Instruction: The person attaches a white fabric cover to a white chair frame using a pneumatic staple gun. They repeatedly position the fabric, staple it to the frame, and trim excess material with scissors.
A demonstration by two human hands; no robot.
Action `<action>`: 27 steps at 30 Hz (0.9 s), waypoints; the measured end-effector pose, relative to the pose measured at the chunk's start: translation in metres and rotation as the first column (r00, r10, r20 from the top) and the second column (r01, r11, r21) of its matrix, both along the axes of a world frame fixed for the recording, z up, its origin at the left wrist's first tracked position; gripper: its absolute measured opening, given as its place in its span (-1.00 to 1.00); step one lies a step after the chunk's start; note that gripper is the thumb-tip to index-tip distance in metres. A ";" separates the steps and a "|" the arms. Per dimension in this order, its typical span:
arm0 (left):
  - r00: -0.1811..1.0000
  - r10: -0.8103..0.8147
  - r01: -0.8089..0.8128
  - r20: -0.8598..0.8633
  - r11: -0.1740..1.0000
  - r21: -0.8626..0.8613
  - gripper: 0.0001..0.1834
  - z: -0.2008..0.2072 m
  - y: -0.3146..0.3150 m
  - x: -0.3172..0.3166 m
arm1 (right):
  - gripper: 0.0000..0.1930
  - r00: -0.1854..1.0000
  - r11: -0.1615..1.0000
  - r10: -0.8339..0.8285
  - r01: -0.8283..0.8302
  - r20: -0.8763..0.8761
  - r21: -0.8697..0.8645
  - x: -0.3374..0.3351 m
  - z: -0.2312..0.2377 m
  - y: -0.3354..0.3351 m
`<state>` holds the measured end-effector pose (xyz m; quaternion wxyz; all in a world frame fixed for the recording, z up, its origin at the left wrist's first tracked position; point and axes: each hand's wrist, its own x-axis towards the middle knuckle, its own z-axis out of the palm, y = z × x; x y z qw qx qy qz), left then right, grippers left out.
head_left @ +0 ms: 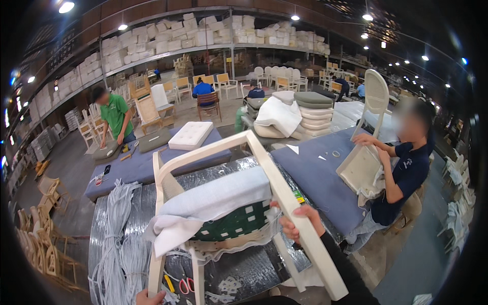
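A pale wooden armchair (268, 165) is tipped over on the plastic-wrapped worktable in front of me. White fabric (218, 190) drapes over its seat, and green woven webbing (231, 222) shows on the seat's underside. Thin, loose cloth hangs along the seat's lower edge. My right hand (305, 223) is wrapped round the long wooden piece on the right of the frame. At the lower edge, my left hand (150, 297) closes round the bottom of a wooden leg; most of that hand is cut off. Red-handled scissors (186, 285) and a yellow-handled tool (169, 283) lie beside the legs.
Bundles of pale strips (119, 229) cover the table's left side. Beyond are blue padded tables (315, 168) with a tufted white cushion (191, 135) and stacked cushions (315, 116). A person in dark blue (409, 173) handles a seat at right; another in green (116, 114) works at left.
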<state>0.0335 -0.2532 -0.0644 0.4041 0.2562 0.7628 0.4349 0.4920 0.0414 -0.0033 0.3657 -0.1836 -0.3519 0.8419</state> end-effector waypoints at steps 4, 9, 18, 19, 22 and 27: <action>0.990 0.077 -0.093 -0.122 0.986 -0.135 -0.61 0.006 0.002 0.068 | -0.05 0.990 0.993 0.115 -0.115 -0.084 -0.003 0.043 -0.031 0.041; 0.333 -0.046 0.177 -0.942 0.984 0.015 -0.36 -0.036 0.025 0.101 | 0.02 0.979 0.986 0.098 -0.120 -0.178 -0.115 0.065 -0.062 0.062; 0.261 -0.195 0.818 -0.945 0.565 0.109 -0.21 0.064 0.319 0.243 | 0.07 0.986 0.993 0.091 -0.101 -0.139 -0.063 0.065 -0.067 0.067; 0.185 -0.130 0.824 -0.974 0.561 0.081 -0.19 0.060 0.338 0.257 | 0.05 0.986 0.993 0.088 -0.099 -0.142 -0.070 0.064 -0.069 0.066; 0.061 -0.045 0.860 -0.997 0.510 0.030 -0.17 0.059 0.374 0.268 | 0.00 0.979 0.990 0.083 -0.102 -0.187 -0.097 0.068 -0.083 0.067; 0.109 -0.180 0.794 -0.978 0.608 -0.023 -0.31 0.052 0.361 0.184 | 0.06 0.916 0.977 0.130 -0.184 -0.379 -0.109 0.063 -0.083 0.071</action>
